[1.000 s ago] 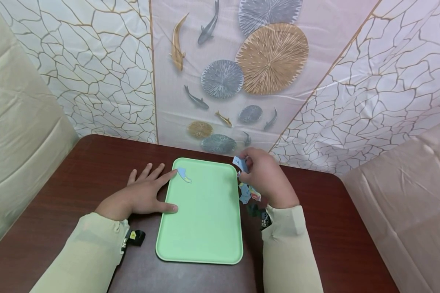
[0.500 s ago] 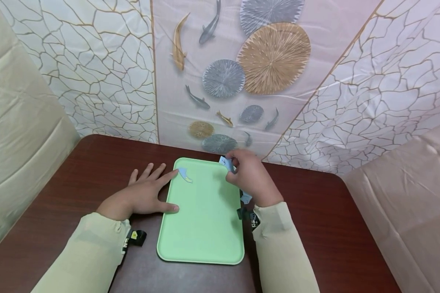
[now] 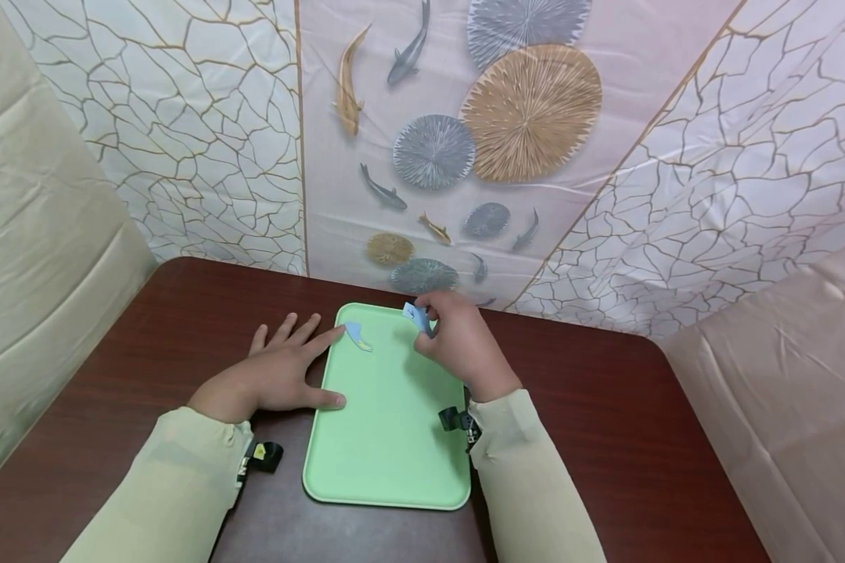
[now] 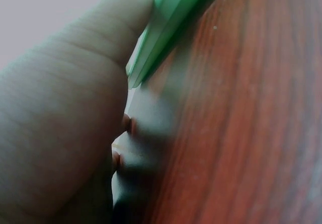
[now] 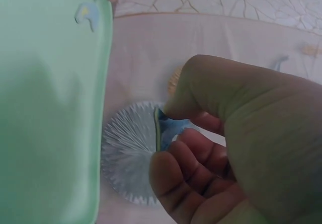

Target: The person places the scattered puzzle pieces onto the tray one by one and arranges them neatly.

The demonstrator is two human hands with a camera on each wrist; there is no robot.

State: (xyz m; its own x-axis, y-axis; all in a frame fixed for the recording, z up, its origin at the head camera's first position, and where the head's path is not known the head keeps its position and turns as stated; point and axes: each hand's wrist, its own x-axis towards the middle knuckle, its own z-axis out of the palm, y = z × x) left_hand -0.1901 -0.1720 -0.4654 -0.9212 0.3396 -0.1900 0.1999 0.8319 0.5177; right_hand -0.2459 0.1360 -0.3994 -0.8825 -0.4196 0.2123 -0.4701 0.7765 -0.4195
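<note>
Held piece (image 3: pixel 415 316) | pinched in right hand (image 3: pixel 462 338) | moved 9-o'clockward, now at tray (image 3: pixel 387 426) 1 o'clock, so nearer laid piece (image 3: pixel 354 331) at 11 | left hand (image 3: pixel 279 379) spread at 9

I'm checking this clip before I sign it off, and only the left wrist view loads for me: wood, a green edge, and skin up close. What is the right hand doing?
Observer: The head view shows the right hand pinching a small blue piece between thumb and fingers.

Operator: And that green edge, is anything lying on whatever it belongs to?

Observer: It's a green tray, and a blue-and-yellow piece lies in its far left corner.

Operator: How does the index finger of the left hand sit relative to that piece?

Observer: The left hand is spread, with its index fingertip right at that piece's left end; I can't tell whether they touch.
</note>
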